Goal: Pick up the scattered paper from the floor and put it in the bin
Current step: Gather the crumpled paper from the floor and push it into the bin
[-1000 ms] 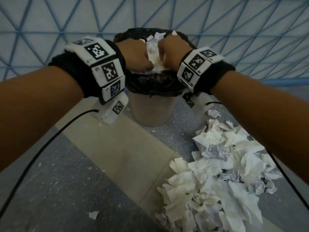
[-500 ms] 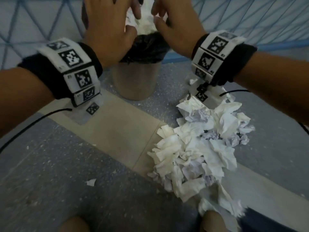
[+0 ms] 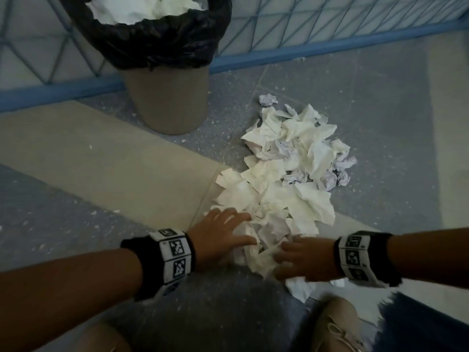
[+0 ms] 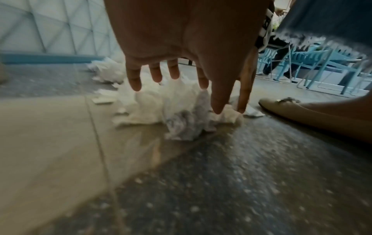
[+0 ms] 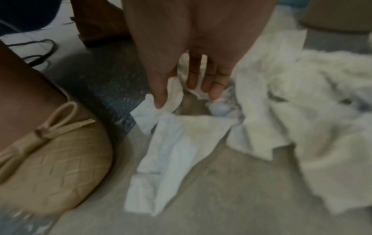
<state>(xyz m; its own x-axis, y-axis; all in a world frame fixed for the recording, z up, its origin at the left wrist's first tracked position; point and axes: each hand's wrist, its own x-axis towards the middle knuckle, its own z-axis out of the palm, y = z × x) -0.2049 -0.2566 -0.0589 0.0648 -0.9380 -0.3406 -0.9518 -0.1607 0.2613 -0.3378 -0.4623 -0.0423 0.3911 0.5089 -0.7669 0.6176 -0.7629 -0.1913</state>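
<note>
Both of my hands are down at the near edge of the paper heap [image 3: 284, 174] on the floor [image 3: 76, 212]. My left hand [image 3: 223, 237] hovers with fingers spread and loose, grasping nothing. My right hand [image 3: 302, 260] has its thumb and fingers curled onto a crumpled sheet [image 5: 177, 95], pinching it. Behind the heap stands the bin [image 3: 165, 97], black liner over its rim, white paper showing inside.
</note>
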